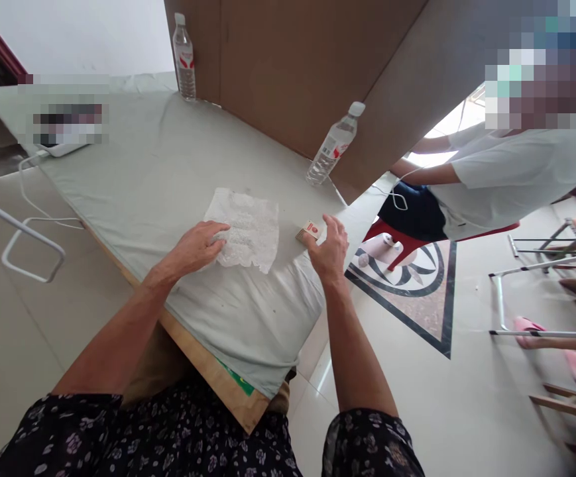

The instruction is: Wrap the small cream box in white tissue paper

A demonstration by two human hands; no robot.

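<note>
On the table with pale cloth (133, 152), in the head view, one crumpled, whitish sheet of paper (248, 232) lies flat. The left hand (195, 248) rests at its left edge, with the fingers loosely bent and the thumb apart, not clenched. To the right of the sheet is a small printed box (309, 231). The right hand (331, 250) is beside it, its fingers spread and released; its thumb reaches the box, but I cannot tell if it presses. Behind them, two clear water bottles (334, 144) (185, 63) stand near a brown panel (288, 66).
</note>
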